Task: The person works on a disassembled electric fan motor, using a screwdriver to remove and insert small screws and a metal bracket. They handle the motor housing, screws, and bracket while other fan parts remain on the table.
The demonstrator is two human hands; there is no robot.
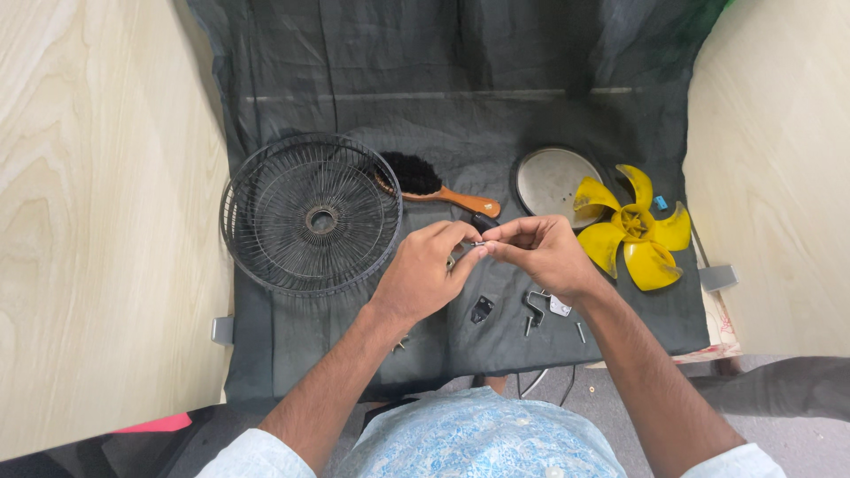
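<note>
My left hand [425,270] and my right hand [542,252] meet over the middle of a dark cloth [443,133]. Together their fingertips pinch a tiny metal part [478,243], too small to identify. A black wire fan grille [310,212] lies just left of my left hand. A yellow fan blade [636,227] lies to the right of my right hand. Below the hands, small metal clips and screws [536,310] are scattered on the cloth.
A wooden-handled brush [425,183] with black bristles rests behind the hands, partly over the grille's rim. A round grey disc [551,181] sits beside the yellow blade. Pale wooden panels [97,221] stand on both sides of the cloth.
</note>
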